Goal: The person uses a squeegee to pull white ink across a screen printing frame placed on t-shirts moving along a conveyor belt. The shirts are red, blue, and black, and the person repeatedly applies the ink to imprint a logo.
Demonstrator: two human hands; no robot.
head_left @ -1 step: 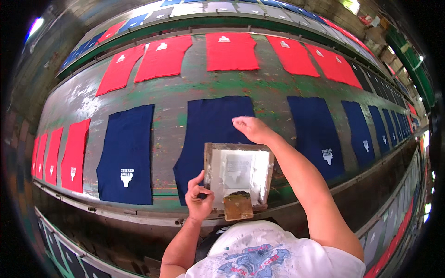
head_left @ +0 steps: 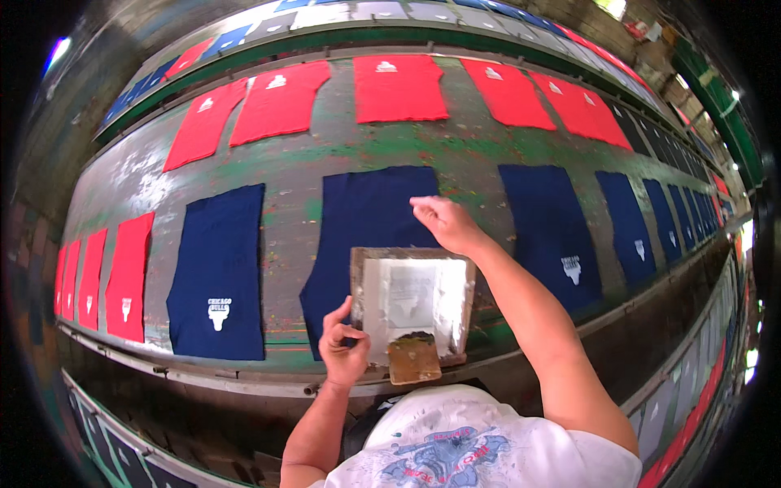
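A wooden-framed printing screen (head_left: 466,317) with white ink inside lies over the lower part of a navy cloth panel (head_left: 374,199). A brown squeegee block (head_left: 415,363) with a dark, crusted upper edge leans at the screen's near end. My left hand (head_left: 345,348) is at the left side of the frame, fingers curled against its edge and the index finger pointing up. Beyond the frame's far edge, my right hand (head_left: 447,224) hovers over or touches the navy panel's right edge. Its fingers are drawn together; anything between them is hidden.
Navy panels with white prints lie left (head_left: 218,268) and right (head_left: 557,236) on the long, ink-stained table (head_left: 293,171). Red panels (head_left: 400,89) line its far side, and more red ones (head_left: 128,276) lie at the left. A rail (head_left: 244,381) runs along the near edge.
The view has shifted slightly, moving the table and panels a little leftward in the picture. My right hand has moved slightly right relative to the navy panel. My left hand stays at the frame.
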